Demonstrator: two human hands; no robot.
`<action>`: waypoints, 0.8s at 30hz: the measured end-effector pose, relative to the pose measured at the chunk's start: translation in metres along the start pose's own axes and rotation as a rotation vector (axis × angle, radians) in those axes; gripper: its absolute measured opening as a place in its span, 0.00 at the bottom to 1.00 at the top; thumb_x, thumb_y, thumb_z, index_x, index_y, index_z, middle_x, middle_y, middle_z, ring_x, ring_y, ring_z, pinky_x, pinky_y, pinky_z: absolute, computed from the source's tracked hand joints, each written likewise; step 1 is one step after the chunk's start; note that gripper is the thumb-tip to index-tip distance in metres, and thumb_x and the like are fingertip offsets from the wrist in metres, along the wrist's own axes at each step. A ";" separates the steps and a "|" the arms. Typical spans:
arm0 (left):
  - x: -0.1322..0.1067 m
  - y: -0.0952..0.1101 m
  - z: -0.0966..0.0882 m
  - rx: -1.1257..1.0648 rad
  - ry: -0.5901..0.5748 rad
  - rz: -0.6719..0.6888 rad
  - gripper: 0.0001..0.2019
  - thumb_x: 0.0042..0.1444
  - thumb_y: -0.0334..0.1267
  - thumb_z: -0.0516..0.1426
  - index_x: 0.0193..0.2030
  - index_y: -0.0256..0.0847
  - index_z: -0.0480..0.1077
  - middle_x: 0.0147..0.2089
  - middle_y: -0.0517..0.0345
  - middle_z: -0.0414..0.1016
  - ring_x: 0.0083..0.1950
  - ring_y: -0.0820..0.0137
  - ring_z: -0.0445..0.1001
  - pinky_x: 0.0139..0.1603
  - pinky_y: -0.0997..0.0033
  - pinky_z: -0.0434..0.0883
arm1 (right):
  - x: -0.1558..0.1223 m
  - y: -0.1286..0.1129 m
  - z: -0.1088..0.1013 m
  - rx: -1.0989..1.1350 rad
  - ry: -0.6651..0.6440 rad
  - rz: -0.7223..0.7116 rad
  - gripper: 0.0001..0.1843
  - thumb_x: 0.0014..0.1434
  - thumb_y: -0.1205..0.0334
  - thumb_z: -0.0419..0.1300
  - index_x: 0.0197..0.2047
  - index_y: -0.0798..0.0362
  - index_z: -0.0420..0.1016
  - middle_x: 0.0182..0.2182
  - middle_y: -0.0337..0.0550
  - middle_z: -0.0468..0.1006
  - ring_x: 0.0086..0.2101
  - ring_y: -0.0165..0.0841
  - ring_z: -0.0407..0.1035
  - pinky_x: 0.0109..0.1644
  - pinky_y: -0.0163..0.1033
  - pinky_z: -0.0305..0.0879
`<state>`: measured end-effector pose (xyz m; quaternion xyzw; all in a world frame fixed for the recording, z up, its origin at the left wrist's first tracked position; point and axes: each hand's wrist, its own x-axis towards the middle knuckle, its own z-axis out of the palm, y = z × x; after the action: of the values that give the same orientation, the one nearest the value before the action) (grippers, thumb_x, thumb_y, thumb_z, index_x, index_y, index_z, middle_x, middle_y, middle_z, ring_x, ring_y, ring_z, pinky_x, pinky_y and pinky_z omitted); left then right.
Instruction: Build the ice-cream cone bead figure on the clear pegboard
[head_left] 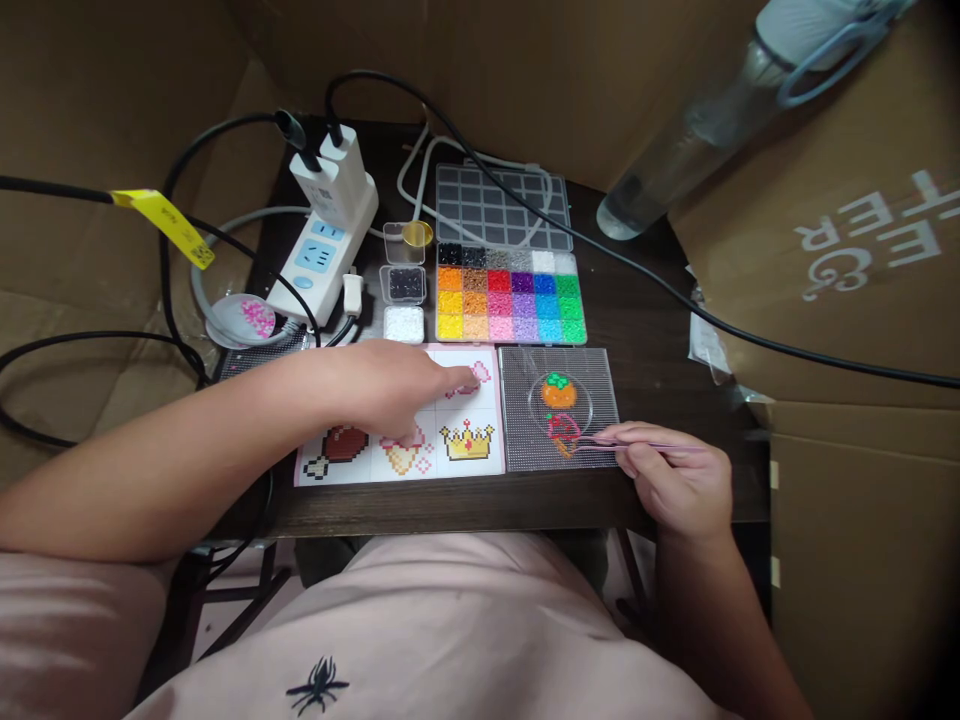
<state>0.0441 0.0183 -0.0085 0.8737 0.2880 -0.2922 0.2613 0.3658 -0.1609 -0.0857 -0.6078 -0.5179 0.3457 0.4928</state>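
My left hand (397, 385) rests on a white pattern sheet (465, 455) printed with pixel pictures, among them a crown, an ice cream cone and a piece of meat. Its forefinger points at a pink picture on the sheet, the other fingers curled under. My right hand (675, 480) pinches thin pink tweezers (600, 443), whose tip reaches onto a clear pegboard (525, 375). On the pegboard sit an orange and green bead figure (559, 392) and a pink and red one (564, 430) below it.
An open bead box (510, 292) with many coloured compartments stands behind the sheet, with small bead tubs (405, 285) to its left. A white power strip (322, 240) and cables lie at the back left. A clear water bottle (697, 130) leans at the right. Cardboard surrounds the dark table (652, 320).
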 end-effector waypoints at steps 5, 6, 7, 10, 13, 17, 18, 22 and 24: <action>0.000 0.000 -0.001 0.002 -0.008 -0.009 0.48 0.50 0.47 0.65 0.76 0.63 0.50 0.51 0.47 0.78 0.44 0.53 0.76 0.41 0.60 0.69 | -0.001 0.002 -0.001 0.038 -0.035 -0.021 0.05 0.63 0.64 0.67 0.37 0.48 0.86 0.37 0.45 0.87 0.36 0.35 0.81 0.31 0.35 0.72; 0.000 0.000 -0.001 0.002 -0.006 -0.009 0.48 0.50 0.47 0.65 0.76 0.63 0.50 0.52 0.47 0.78 0.44 0.53 0.76 0.41 0.60 0.69 | 0.000 0.002 -0.001 0.035 -0.039 -0.023 0.06 0.63 0.64 0.67 0.37 0.47 0.86 0.37 0.45 0.87 0.36 0.35 0.81 0.31 0.34 0.72; 0.000 0.000 -0.001 0.002 -0.004 -0.007 0.48 0.50 0.47 0.65 0.76 0.63 0.50 0.52 0.47 0.78 0.44 0.53 0.76 0.41 0.59 0.69 | 0.000 0.002 -0.001 0.024 -0.043 -0.024 0.06 0.63 0.64 0.66 0.36 0.47 0.86 0.37 0.44 0.87 0.37 0.35 0.81 0.33 0.34 0.73; -0.001 0.001 -0.001 0.001 0.008 0.009 0.48 0.50 0.48 0.65 0.76 0.62 0.50 0.52 0.47 0.78 0.45 0.52 0.77 0.42 0.59 0.70 | 0.000 0.001 -0.002 -0.019 -0.046 -0.020 0.06 0.63 0.63 0.67 0.36 0.47 0.87 0.37 0.45 0.87 0.38 0.36 0.81 0.39 0.36 0.76; -0.002 0.001 -0.001 0.008 0.016 0.023 0.48 0.50 0.47 0.65 0.76 0.62 0.50 0.50 0.46 0.78 0.45 0.52 0.77 0.42 0.58 0.71 | 0.000 0.001 -0.003 -0.022 -0.055 -0.021 0.06 0.63 0.61 0.67 0.37 0.48 0.87 0.37 0.46 0.88 0.39 0.38 0.82 0.43 0.39 0.78; -0.004 0.001 -0.002 0.001 0.017 0.030 0.48 0.49 0.47 0.65 0.76 0.59 0.51 0.50 0.45 0.78 0.46 0.51 0.77 0.44 0.56 0.72 | 0.001 0.003 -0.004 -0.040 -0.071 -0.034 0.07 0.64 0.59 0.66 0.37 0.47 0.87 0.36 0.46 0.88 0.39 0.38 0.82 0.43 0.38 0.78; -0.004 0.001 -0.002 -0.004 0.017 0.033 0.47 0.49 0.47 0.65 0.76 0.59 0.52 0.51 0.45 0.78 0.47 0.51 0.77 0.45 0.55 0.72 | 0.002 0.002 -0.004 -0.047 -0.073 -0.037 0.07 0.64 0.59 0.66 0.37 0.47 0.87 0.36 0.46 0.88 0.39 0.38 0.82 0.42 0.38 0.78; -0.005 0.004 -0.006 -0.006 0.004 0.030 0.48 0.49 0.46 0.66 0.76 0.58 0.52 0.52 0.45 0.78 0.47 0.53 0.77 0.47 0.55 0.73 | 0.004 0.000 -0.002 -0.060 -0.069 -0.047 0.07 0.64 0.59 0.66 0.36 0.47 0.87 0.36 0.45 0.88 0.38 0.37 0.83 0.43 0.36 0.78; -0.006 0.005 -0.007 -0.002 -0.005 0.020 0.48 0.49 0.46 0.66 0.76 0.58 0.51 0.53 0.45 0.78 0.48 0.52 0.77 0.47 0.54 0.74 | 0.004 -0.002 -0.001 -0.063 -0.064 -0.052 0.07 0.64 0.59 0.66 0.36 0.47 0.87 0.36 0.45 0.88 0.38 0.37 0.83 0.43 0.36 0.79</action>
<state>0.0465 0.0170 0.0017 0.8756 0.2789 -0.2913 0.2658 0.3674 -0.1570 -0.0835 -0.5980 -0.5594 0.3357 0.4655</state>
